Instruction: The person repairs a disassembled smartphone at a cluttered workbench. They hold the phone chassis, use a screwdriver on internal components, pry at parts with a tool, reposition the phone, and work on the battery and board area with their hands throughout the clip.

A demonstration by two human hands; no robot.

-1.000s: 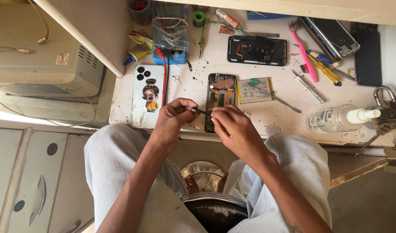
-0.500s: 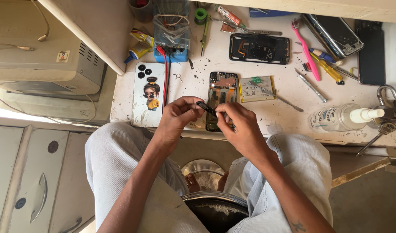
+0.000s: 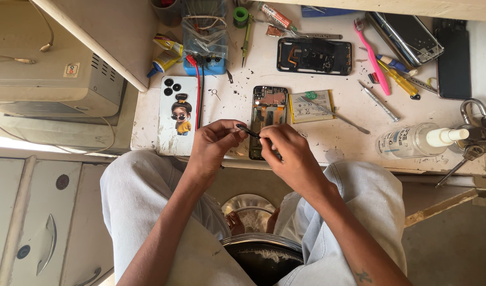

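An opened phone with its insides showing lies on the white worktop, its lower end under my hands. My left hand and my right hand meet just above that end. Both pinch a small dark part between their fingertips. A flat phone battery lies right of the opened phone with a metal pry tool across it. A white phone back cover with a cartoon figure lies left of my left hand.
A second opened phone frame lies further back. Pink toothbrush, screwdrivers, a clear spray bottle, a blue multimeter with red lead and dark phone panels crowd the bench. A grey machine stands left.
My hands have lifted slightly off the opened phone and come closer together, both now pinching the small dark part. The view has shifted a little.
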